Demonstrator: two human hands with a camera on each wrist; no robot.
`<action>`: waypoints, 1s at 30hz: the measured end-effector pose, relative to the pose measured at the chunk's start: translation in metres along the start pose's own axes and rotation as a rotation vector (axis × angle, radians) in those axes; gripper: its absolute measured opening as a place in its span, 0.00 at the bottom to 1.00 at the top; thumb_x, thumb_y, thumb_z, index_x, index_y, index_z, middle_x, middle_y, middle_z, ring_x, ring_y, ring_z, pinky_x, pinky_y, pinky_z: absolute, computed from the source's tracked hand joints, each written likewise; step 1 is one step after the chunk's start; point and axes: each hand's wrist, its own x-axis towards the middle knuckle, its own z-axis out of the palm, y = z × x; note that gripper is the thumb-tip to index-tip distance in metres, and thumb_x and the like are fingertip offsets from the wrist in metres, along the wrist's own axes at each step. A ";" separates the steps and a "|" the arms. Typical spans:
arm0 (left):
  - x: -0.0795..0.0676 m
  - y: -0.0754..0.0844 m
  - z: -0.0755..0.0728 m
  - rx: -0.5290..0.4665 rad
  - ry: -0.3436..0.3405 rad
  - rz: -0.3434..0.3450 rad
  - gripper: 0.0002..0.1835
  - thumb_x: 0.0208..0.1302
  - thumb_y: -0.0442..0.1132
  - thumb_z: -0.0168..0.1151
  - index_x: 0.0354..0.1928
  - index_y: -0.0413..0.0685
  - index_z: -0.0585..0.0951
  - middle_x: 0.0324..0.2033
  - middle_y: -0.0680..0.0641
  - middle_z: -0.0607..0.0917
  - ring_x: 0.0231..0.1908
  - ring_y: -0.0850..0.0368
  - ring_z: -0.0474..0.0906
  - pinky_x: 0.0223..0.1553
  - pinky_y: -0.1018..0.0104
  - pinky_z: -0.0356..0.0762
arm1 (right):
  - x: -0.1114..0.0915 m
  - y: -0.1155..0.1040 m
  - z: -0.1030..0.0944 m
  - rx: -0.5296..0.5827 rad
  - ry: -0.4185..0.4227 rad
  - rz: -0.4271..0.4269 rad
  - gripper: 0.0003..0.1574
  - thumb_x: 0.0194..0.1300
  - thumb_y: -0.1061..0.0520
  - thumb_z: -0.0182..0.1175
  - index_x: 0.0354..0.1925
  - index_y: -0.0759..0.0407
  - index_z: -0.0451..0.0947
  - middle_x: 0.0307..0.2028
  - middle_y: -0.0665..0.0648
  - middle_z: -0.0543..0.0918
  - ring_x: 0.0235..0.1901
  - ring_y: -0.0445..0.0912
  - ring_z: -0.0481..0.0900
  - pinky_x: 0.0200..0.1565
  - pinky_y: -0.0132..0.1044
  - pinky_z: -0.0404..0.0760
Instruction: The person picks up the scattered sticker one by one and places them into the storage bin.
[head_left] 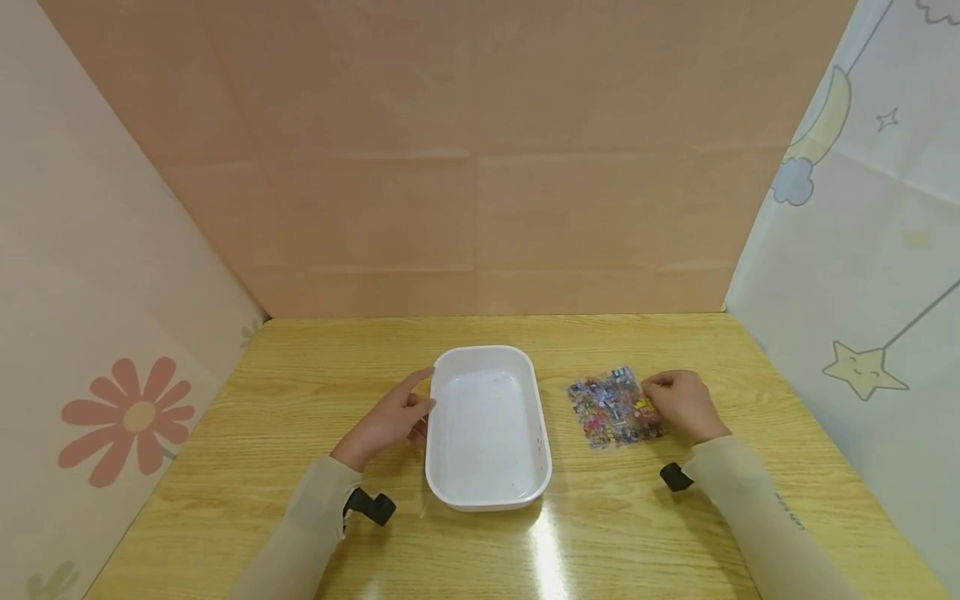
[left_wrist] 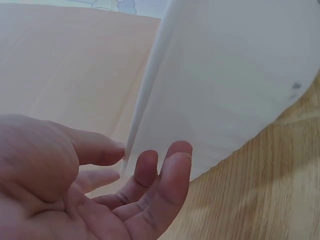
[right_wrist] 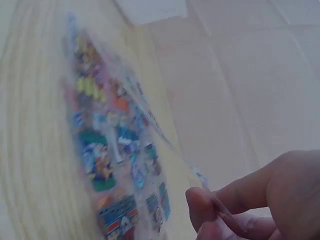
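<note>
A white rectangular tray (head_left: 542,467) with rounded corners stands on the table. My left hand (head_left: 390,419) is at its left side, fingertips right at the rim. In the left wrist view the loosely bent fingers (left_wrist: 172,170) lie along the outer wall of the tray (left_wrist: 225,95). To the right of the tray lies a clear sticker sheet (head_left: 611,408) with many small colourful prints. My right hand (head_left: 686,406) pinches its right edge between thumb and fingers. The right wrist view shows the sticker sheet (right_wrist: 120,155) blurred, its pinched edge lifted at the fingertips.
The wooden table (head_left: 330,350) has its far edge against a pinkish-brown backdrop (head_left: 472,167). White printed walls stand on both sides, with a red flower (head_left: 138,417) at left and a star (head_left: 866,368) at right. Black wrist mounts show below both hands.
</note>
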 end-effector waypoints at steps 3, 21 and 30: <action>-0.001 0.002 -0.001 -0.001 -0.012 0.009 0.32 0.77 0.37 0.51 0.78 0.52 0.56 0.37 0.36 0.81 0.29 0.52 0.81 0.33 0.55 0.85 | -0.001 -0.003 -0.005 0.048 -0.007 -0.006 0.29 0.78 0.51 0.48 0.61 0.75 0.73 0.49 0.71 0.80 0.32 0.51 0.79 0.34 0.44 0.79; -0.009 -0.010 -0.018 0.075 -0.264 0.063 0.54 0.63 0.45 0.70 0.81 0.59 0.42 0.60 0.33 0.74 0.43 0.49 0.83 0.40 0.54 0.84 | -0.009 -0.038 -0.014 0.217 -0.022 -0.025 0.31 0.77 0.44 0.52 0.61 0.68 0.74 0.43 0.54 0.82 0.31 0.47 0.77 0.28 0.39 0.73; -0.012 -0.010 -0.024 0.026 -0.328 0.049 0.60 0.59 0.42 0.74 0.81 0.63 0.40 0.63 0.36 0.72 0.55 0.46 0.80 0.45 0.53 0.83 | -0.017 -0.059 -0.014 0.277 -0.062 -0.071 0.31 0.77 0.45 0.53 0.62 0.69 0.74 0.42 0.51 0.83 0.29 0.43 0.79 0.27 0.35 0.72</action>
